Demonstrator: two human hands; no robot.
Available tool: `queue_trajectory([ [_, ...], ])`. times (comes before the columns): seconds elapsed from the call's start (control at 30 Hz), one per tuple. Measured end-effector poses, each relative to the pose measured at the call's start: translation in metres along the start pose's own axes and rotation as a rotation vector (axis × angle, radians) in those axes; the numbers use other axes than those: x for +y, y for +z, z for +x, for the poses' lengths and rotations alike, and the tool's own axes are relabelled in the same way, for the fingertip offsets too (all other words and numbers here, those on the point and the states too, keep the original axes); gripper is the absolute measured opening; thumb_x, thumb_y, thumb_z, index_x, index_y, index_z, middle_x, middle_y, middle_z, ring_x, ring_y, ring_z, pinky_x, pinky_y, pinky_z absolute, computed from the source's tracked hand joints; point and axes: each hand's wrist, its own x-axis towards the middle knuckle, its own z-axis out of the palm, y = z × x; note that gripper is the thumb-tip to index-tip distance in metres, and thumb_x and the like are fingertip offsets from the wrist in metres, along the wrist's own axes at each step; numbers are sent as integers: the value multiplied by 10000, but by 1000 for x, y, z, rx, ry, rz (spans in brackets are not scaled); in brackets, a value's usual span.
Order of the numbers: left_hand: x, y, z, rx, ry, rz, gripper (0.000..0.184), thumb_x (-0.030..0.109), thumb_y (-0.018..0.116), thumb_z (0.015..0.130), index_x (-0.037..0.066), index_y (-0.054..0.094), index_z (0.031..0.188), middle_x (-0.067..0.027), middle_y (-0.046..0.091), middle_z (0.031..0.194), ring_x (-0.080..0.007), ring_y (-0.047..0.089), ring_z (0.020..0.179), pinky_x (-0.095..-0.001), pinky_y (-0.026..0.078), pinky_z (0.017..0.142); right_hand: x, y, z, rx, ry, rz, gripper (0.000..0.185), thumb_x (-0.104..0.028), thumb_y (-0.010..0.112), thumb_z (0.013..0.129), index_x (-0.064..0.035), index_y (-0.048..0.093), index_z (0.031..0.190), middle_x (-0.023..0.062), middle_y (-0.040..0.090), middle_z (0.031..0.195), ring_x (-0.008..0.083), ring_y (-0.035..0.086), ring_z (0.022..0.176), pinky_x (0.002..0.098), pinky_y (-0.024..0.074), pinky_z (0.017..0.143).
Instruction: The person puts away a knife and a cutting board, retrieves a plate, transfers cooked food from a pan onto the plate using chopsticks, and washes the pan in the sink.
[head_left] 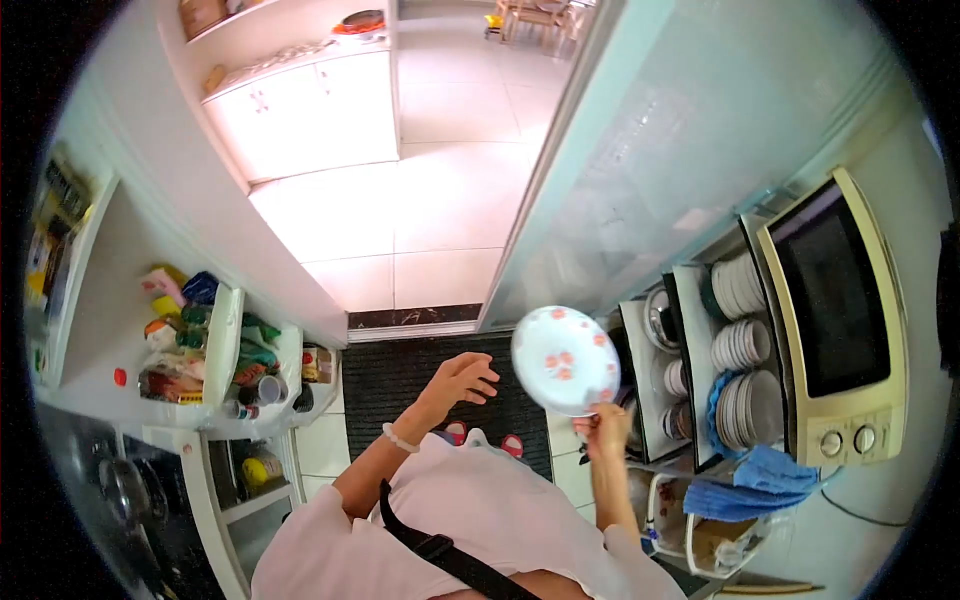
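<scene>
Pale tiles (445,210) and a dark mat (385,375) leave open room ahead; the dish rack (647,385) stands near the plate's right edge; the plate (563,350), white with orange-pink flowers, is held above the floor, patterned face upward, appearing longer from upper left to lower right; the right hand (606,430) pinches its near rim; the left hand's (460,386) fingers curl loosely, slightly spread.
</scene>
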Motion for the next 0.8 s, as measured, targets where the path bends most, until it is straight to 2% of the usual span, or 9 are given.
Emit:
queue_trajectory([
  [0.13, 4, -20, -28, 138, 53, -21, 340, 294, 508, 927, 13, 539, 1117, -66, 617, 898, -132, 616, 772, -254, 513, 657, 10, 60, -20, -266, 97, -81, 136, -21, 568, 764, 19, 532, 639, 103, 528, 536, 289, 622, 460, 335, 529, 366],
  [0.2, 0, -33, -48, 279, 106, 48, 310, 282, 512, 926, 9, 556, 1067, -62, 614, 810, -125, 614, 684, -228, 505, 570, 14, 73, -21, -382, 143, -102, 147, -22, 565, 769, 33, 529, 637, 97, 510, 520, 299, 624, 465, 340, 538, 376],
  [0.23, -3, -37, -59, 331, 114, -7, 277, 270, 527, 915, 4, 573, 975, -61, 601, 717, -130, 602, 583, -216, 486, 498, 11, 81, -25, -451, 131, -156, 130, -16, 561, 766, 48, 545, 653, 119, 540, 542, 291, 621, 459, 326, 532, 375],
  [0.37, -24, -43, -101, 493, 162, -35, 208, 210, 545, 889, 5, 564, 859, -62, 580, 637, -133, 584, 508, -219, 470, 465, 5, 94, -29, -713, 153, -297, 104, -16, 570, 751, 77, 581, 705, 161, 597, 604, 262, 623, 466, 293, 519, 384],
  [0.53, -65, -17, -145, 675, 248, -119, 166, 156, 533, 876, -8, 555, 891, -73, 585, 635, -134, 575, 490, -217, 459, 432, 5, 94, -34, -927, 143, -498, 112, -34, 560, 763, 68, 605, 754, 161, 637, 673, 245, 633, 490, 297, 515, 383],
  [0.67, -103, 18, -175, 821, 253, -176, 194, 153, 524, 877, -25, 563, 943, -88, 595, 627, -137, 567, 461, -221, 460, 414, 16, 75, -38, -1048, 207, -603, 129, -65, 581, 770, 58, 619, 776, 146, 642, 666, 229, 641, 508, 298, 523, 410],
  [0.8, -139, 50, -204, 954, 207, -191, 149, 123, 539, 853, -23, 544, 878, -92, 592, 613, -151, 566, 442, -232, 459, 392, 28, 50, -52, -1113, 249, -662, 148, -75, 595, 761, 68, 621, 792, 151, 649, 682, 216, 641, 510, 283, 523, 420],
])
